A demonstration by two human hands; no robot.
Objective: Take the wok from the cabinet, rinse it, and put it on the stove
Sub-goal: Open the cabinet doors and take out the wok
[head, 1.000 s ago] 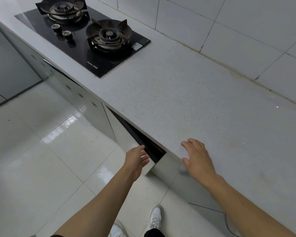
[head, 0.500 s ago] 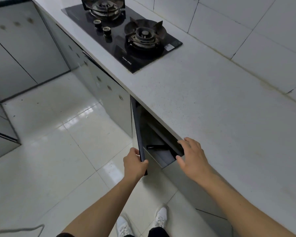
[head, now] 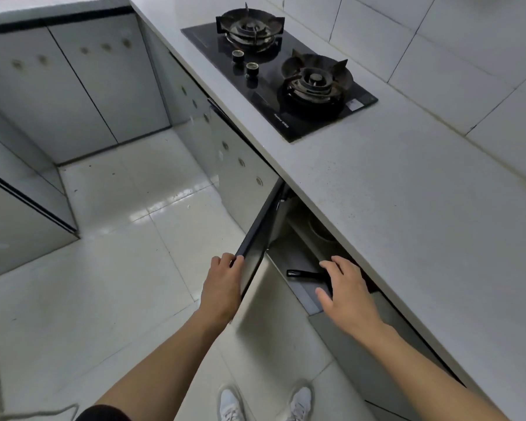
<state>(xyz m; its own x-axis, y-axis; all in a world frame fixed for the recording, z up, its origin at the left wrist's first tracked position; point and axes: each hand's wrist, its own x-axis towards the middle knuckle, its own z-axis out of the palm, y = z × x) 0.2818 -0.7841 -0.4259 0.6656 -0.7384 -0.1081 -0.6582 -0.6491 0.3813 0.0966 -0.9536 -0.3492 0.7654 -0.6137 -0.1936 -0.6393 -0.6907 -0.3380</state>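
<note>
- Left hand (head: 222, 284) grips the free edge of the cabinet door (head: 257, 238), fingers curled over its dark top edge; door swung wide open.
- Right hand (head: 346, 294) hovers in front of the open cabinet (head: 298, 262), fingers spread and relaxed, holding nothing.
- Wok: only a black handle (head: 304, 273) shows on the cabinet's grey shelf, just left of the right hand's fingers; pan body hidden under the countertop (head: 392, 208).
- A pale round vessel (head: 319, 232) sits farther back inside, partly hidden.
- Stove (head: 274, 104), two burners, on the far counter, well apart from the hands.
- White shoes (head: 231, 405) on the tiled floor, near edge.
</note>
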